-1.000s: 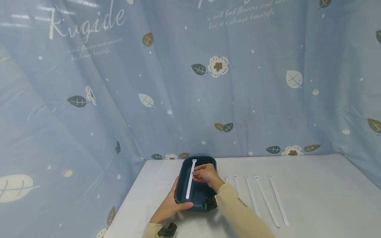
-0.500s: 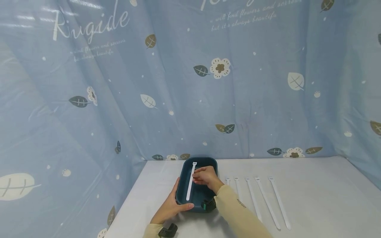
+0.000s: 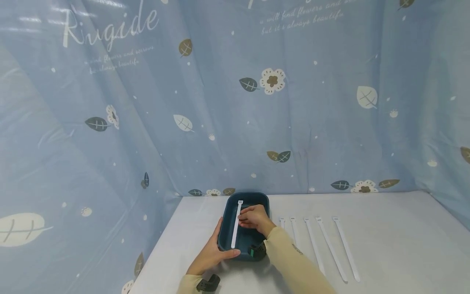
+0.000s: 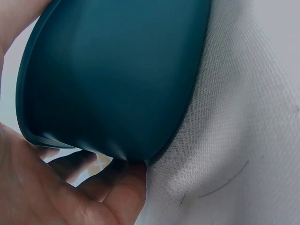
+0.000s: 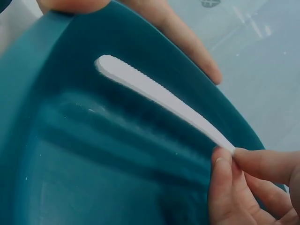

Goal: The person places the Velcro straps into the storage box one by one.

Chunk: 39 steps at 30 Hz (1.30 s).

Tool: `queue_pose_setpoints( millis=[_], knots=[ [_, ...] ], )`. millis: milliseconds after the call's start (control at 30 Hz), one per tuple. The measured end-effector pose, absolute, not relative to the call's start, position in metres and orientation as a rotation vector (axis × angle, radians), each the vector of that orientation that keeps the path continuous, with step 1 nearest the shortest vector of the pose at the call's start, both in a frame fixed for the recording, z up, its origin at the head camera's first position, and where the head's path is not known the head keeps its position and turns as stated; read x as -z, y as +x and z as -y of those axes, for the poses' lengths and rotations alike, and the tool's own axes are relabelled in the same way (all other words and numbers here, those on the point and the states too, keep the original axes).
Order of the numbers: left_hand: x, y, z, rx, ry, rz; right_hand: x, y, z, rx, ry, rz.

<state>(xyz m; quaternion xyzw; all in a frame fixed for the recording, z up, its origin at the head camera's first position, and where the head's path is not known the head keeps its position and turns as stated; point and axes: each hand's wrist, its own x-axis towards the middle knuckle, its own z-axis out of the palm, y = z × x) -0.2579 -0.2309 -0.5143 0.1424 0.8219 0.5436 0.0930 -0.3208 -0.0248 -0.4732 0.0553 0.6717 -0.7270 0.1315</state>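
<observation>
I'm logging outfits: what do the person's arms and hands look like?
The left hand and right hand wear no gloves. The left sleeve and right sleeve are cream, the latter with dark lettering too small to read. A black left wristband and black right wristband show, the latter with a green patch.

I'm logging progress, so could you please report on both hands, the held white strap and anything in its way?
Left hand gripping tray. Right hand pinching white strap. Strap over tray's interior. No obstruction visible.

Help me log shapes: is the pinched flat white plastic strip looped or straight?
Straight: in the head view, the strip runs unlooped, ends apart.
</observation>
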Motion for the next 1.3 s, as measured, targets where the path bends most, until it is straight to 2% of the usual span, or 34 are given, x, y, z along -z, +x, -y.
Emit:
queue_pose_setpoints(
  millis=[1300],
  knots=[
    [0.5142, -0.2589, 0.2305, -1.554, 0.35, -2.477, 0.4789, -0.3195, 0.0337, 2.022, 0.126, -1.974]
  ],
)
